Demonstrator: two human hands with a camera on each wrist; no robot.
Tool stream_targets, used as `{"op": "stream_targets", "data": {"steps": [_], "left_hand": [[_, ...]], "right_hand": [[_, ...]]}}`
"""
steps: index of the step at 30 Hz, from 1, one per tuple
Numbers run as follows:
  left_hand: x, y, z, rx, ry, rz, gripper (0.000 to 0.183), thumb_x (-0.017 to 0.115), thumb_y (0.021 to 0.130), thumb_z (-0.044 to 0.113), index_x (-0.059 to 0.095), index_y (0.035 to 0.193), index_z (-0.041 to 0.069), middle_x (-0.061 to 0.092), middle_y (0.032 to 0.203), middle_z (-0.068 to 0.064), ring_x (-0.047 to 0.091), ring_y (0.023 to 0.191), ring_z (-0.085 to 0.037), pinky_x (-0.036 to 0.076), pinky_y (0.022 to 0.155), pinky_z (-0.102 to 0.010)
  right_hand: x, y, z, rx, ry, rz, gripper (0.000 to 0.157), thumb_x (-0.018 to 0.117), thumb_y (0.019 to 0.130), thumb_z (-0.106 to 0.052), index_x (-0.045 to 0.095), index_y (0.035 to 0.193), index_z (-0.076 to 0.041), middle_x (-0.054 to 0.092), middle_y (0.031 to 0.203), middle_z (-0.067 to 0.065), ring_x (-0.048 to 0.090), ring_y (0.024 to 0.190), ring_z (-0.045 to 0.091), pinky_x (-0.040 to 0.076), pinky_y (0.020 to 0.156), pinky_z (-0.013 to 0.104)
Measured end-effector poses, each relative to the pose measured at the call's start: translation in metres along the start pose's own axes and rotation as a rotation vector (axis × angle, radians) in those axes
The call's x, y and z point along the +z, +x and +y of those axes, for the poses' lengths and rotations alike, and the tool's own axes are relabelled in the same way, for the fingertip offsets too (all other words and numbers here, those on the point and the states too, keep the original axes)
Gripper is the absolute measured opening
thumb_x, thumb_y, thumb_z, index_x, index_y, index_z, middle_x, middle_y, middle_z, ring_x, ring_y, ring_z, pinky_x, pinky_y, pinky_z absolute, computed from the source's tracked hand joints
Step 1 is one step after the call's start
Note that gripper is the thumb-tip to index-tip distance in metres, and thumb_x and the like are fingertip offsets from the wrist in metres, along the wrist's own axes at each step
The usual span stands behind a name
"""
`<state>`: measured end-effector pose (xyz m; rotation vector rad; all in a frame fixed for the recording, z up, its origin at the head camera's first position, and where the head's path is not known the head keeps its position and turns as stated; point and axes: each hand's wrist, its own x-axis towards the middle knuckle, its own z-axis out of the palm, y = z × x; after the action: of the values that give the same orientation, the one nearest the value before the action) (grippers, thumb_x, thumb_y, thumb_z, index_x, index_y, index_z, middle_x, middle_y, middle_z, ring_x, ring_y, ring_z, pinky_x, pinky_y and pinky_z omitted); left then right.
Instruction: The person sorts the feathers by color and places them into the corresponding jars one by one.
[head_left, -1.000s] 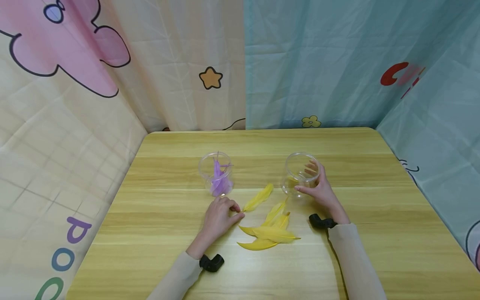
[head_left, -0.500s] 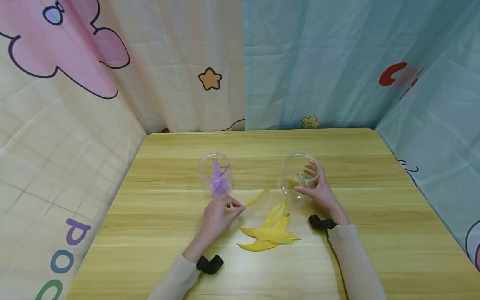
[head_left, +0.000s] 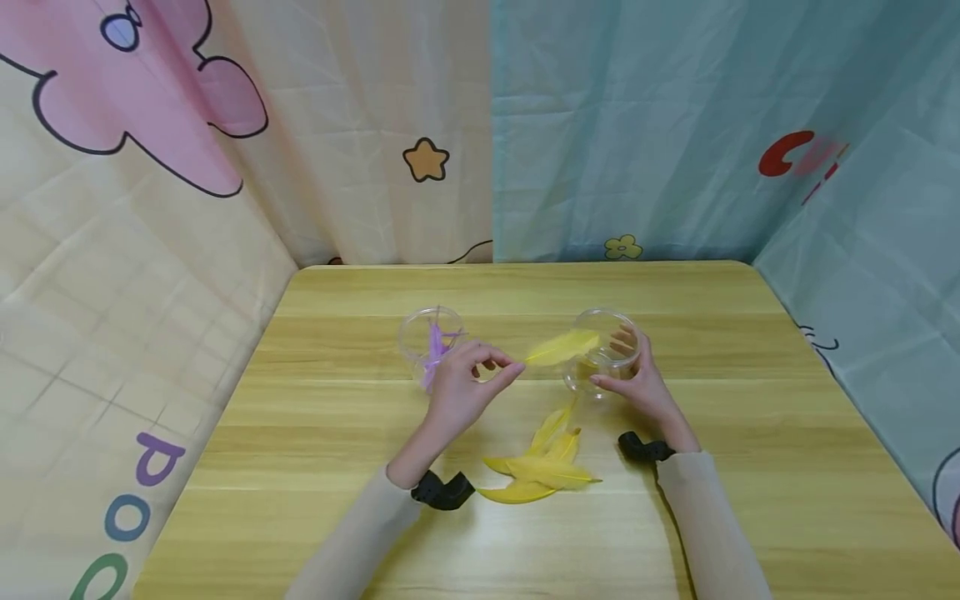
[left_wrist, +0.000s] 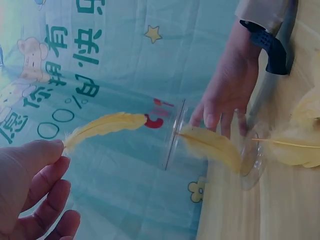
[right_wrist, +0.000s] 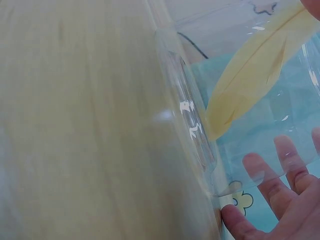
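Observation:
My left hand (head_left: 467, 390) pinches the quill of a yellow feather (head_left: 564, 347) between thumb and forefinger. The feather is off the table, its tip overlapping the rim of a clear plastic cup (head_left: 581, 382) in the head view. My right hand (head_left: 648, 387) grips that cup from the right, thumb on the near side and fingers round the back. Another yellow feather (left_wrist: 212, 145) shows inside the upright cup in the left wrist view. Through the cup wall, the right wrist view shows a yellow feather (right_wrist: 260, 70). Several yellow feathers (head_left: 542, 471) lie piled on the table between my forearms.
A second clear cup (head_left: 408, 337) with purple feathers (head_left: 437, 343) stands to the left, partly hidden behind my left hand. The wooden table (head_left: 787, 500) meets printed curtains (head_left: 630, 125) at its back edge and both sides. Each wrist wears a black camera (head_left: 442, 492).
My left hand has lifted the single yellow feather off the table and carried it up and right to the cup. My right hand and its cup have stayed in place.

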<state>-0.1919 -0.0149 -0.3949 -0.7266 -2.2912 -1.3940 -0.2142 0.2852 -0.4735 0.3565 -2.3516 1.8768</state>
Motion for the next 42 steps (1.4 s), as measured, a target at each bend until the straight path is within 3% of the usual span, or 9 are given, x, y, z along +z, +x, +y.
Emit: {"op": "stream_targets", "data": {"steps": [5, 12, 17, 23, 26, 31, 38, 42], "left_hand": [[0.018, 0.024, 0.004, 0.055, 0.138, -0.043, 0.018, 0.074, 0.083, 0.032, 0.072, 0.079, 0.015, 0.064, 0.081, 0.005, 0.056, 0.077, -0.014, 0.047, 0.066, -0.026], [0.040, 0.040, 0.004, 0.057, 0.298, -0.107, 0.023, 0.071, 0.084, 0.041, 0.073, 0.078, 0.018, 0.063, 0.080, 0.007, 0.051, 0.074, -0.010, 0.042, 0.061, -0.020], [0.050, 0.042, 0.000, 0.039, 0.287, -0.118, 0.025, 0.071, 0.082, 0.045, 0.073, 0.079, 0.020, 0.061, 0.079, 0.007, 0.050, 0.074, -0.009, 0.041, 0.058, -0.020], [0.054, 0.034, -0.011, -0.029, 0.249, -0.147, 0.026, 0.067, 0.087, 0.043, 0.073, 0.082, 0.018, 0.064, 0.084, 0.006, 0.057, 0.080, -0.015, 0.044, 0.059, -0.022], [0.059, 0.029, -0.020, -0.083, 0.234, -0.217, 0.026, 0.066, 0.088, 0.042, 0.074, 0.084, 0.018, 0.064, 0.084, 0.008, 0.058, 0.080, -0.015, 0.045, 0.062, -0.022], [0.076, 0.021, -0.032, -0.136, 0.258, -0.413, 0.023, 0.068, 0.086, 0.044, 0.076, 0.088, 0.022, 0.065, 0.085, 0.013, 0.055, 0.082, -0.010, 0.043, 0.066, -0.020], [0.099, 0.013, -0.040, -0.058, 0.373, -0.612, 0.030, 0.070, 0.081, 0.051, 0.076, 0.095, 0.026, 0.069, 0.093, 0.014, 0.057, 0.087, -0.007, 0.044, 0.074, -0.022], [0.106, 0.011, -0.041, -0.020, 0.418, -0.634, 0.024, 0.070, 0.081, 0.049, 0.077, 0.091, 0.028, 0.068, 0.090, 0.017, 0.055, 0.086, -0.007, 0.042, 0.077, -0.022]], "right_hand": [[0.001, 0.001, 0.020, 0.008, -0.005, 0.017, 0.098, 0.077, 0.075, 0.003, 0.010, 0.147, -0.008, 0.022, 0.144, 0.022, 0.026, 0.132, 0.044, 0.022, 0.104, 0.061], [0.006, -0.002, 0.010, 0.027, -0.008, 0.004, 0.099, 0.077, 0.076, 0.001, 0.010, 0.148, -0.011, 0.019, 0.145, 0.025, 0.025, 0.132, 0.046, 0.021, 0.104, 0.062], [0.008, -0.003, -0.007, 0.002, -0.011, -0.009, 0.096, 0.076, 0.077, 0.003, 0.010, 0.146, -0.006, 0.020, 0.142, 0.033, 0.023, 0.130, 0.051, 0.019, 0.103, 0.065], [0.005, 0.001, -0.013, -0.012, -0.019, -0.009, 0.095, 0.075, 0.077, 0.004, 0.009, 0.146, -0.003, 0.019, 0.142, 0.033, 0.023, 0.130, 0.051, 0.019, 0.104, 0.064], [0.003, 0.002, -0.013, -0.021, -0.013, -0.008, 0.096, 0.075, 0.077, 0.005, 0.010, 0.146, -0.004, 0.019, 0.142, 0.032, 0.022, 0.130, 0.052, 0.020, 0.104, 0.064], [0.001, 0.001, -0.013, -0.016, -0.010, -0.006, 0.097, 0.075, 0.076, 0.005, 0.010, 0.146, -0.005, 0.020, 0.142, 0.031, 0.022, 0.130, 0.051, 0.020, 0.103, 0.064], [0.001, -0.001, -0.011, -0.012, 0.001, -0.006, 0.096, 0.075, 0.076, 0.006, 0.009, 0.145, -0.002, 0.020, 0.142, 0.032, 0.022, 0.130, 0.051, 0.020, 0.103, 0.064], [0.001, -0.002, -0.011, -0.005, -0.001, -0.005, 0.095, 0.075, 0.077, 0.005, 0.009, 0.145, -0.001, 0.021, 0.142, 0.031, 0.022, 0.131, 0.050, 0.020, 0.103, 0.064]]}}
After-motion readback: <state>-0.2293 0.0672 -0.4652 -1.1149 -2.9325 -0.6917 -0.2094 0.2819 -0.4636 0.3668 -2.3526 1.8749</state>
